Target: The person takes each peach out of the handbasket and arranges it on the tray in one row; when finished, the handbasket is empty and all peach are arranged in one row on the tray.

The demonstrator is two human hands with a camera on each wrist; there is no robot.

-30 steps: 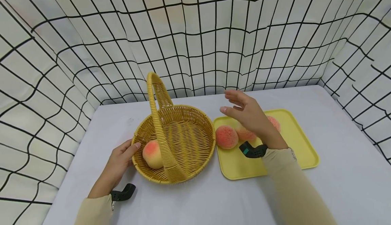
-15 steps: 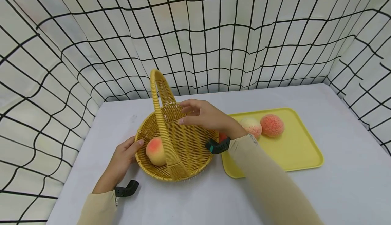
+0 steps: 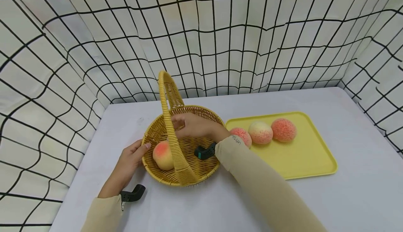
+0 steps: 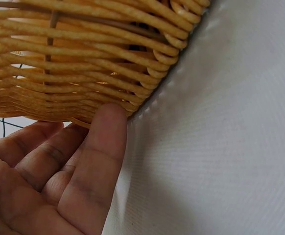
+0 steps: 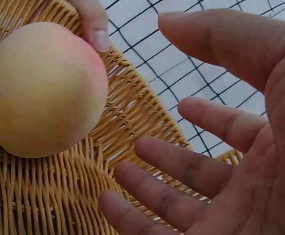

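Note:
A yellow wicker basket (image 3: 155,130) with a tall arched handle stands on the white table. Inside it, on the left, sits a yellow peach (image 3: 162,156) with a red blush, partly behind the handle. My left hand (image 3: 128,161) holds the basket's left rim, its thumb hooked over the edge and its fingers against the woven outside (image 4: 79,63). Over the basket's interior reaches my right hand (image 3: 194,125), passing behind the handle. In the right wrist view its fingers (image 5: 181,161) are spread and hold nothing, a short gap from the peach (image 5: 44,93).
Right of the basket lies a yellow tray (image 3: 302,158). Along its back part sit a pink-red peach (image 3: 242,136), a pale pink-speckled peach (image 3: 260,133) and a coral-red peach (image 3: 284,129). Black netting (image 3: 214,46) over white cloth encloses the table's back and sides.
My right hand has swept left from above the tray into the basket, uncovering the peaches on the tray. My left hand keeps its hold on the rim; the peach in the basket stays put.

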